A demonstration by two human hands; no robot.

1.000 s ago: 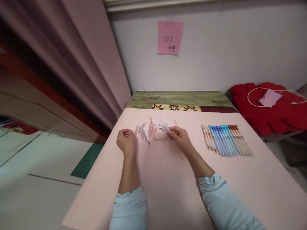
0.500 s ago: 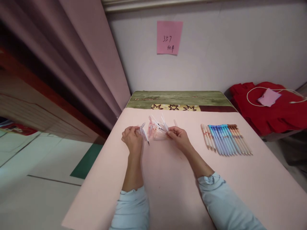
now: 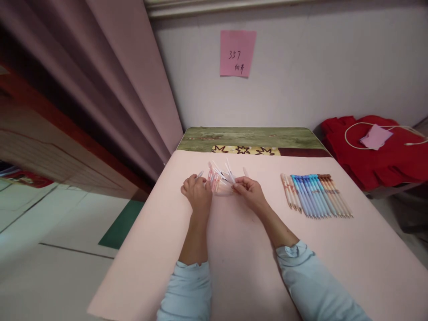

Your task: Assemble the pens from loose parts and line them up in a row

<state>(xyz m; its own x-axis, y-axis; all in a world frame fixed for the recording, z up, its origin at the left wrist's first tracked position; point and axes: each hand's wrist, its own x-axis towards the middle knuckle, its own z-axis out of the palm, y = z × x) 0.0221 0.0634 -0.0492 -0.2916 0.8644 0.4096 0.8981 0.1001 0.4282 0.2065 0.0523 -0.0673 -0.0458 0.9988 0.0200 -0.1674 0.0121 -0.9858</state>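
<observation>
A loose heap of pale pink and clear pens (image 3: 217,177) lies at the far middle of the pink table (image 3: 240,258). My left hand (image 3: 197,194) is curled over the heap's left side, fingers closed around several of the pens, whose tips stick out above its knuckles. My right hand (image 3: 250,191) pinches the right end of the heap, holding a fan of thin white pens that point up and left. Both wrists rest near the tabletop, in light blue sleeves.
A tidy row of pink, blue and brown pens (image 3: 316,195) lies to the right. Behind the table is a green patterned surface (image 3: 249,137), a wall with a pink note (image 3: 237,52), a curtain (image 3: 127,89) at left and a red cloth (image 3: 374,151) with a white cable at right.
My left hand has slid right across the table, gathering the scattered left-hand pens toward the heap. My right hand has stayed in place on its pens.
</observation>
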